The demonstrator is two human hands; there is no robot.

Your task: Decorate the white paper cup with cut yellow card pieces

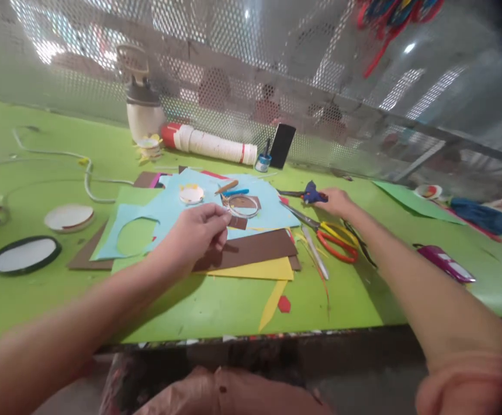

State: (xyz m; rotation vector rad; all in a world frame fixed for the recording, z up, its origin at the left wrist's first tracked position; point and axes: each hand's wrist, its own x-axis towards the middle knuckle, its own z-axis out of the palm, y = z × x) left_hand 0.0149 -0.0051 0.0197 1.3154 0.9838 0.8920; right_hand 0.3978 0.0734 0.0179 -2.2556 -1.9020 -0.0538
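My left hand (203,227) hovers over the stacked craft sheets with thumb and fingers pinched together; whatever is between them is too small to make out. Just beyond its fingertips is a thin silvery ring (242,206) over a light blue sheet (173,199). A blue tool (237,192) and a brown-handled one (227,186) lie behind the ring. On the right, my right hand (336,203) has its fingers closed at the dark blue handles of a pair of scissors (313,193), blades pointing left. Larger scissors with orange and yellow handles (337,242) lie nearer me.
Brown (251,251) and yellow sheets (251,268) lie under the blue one. A silver pen (315,253) rests beside them. Behind stand a white bottle (144,118), a white roll (211,144), a small blue jar (263,161) and a phone (282,145). A white cable (87,173) crosses the left.
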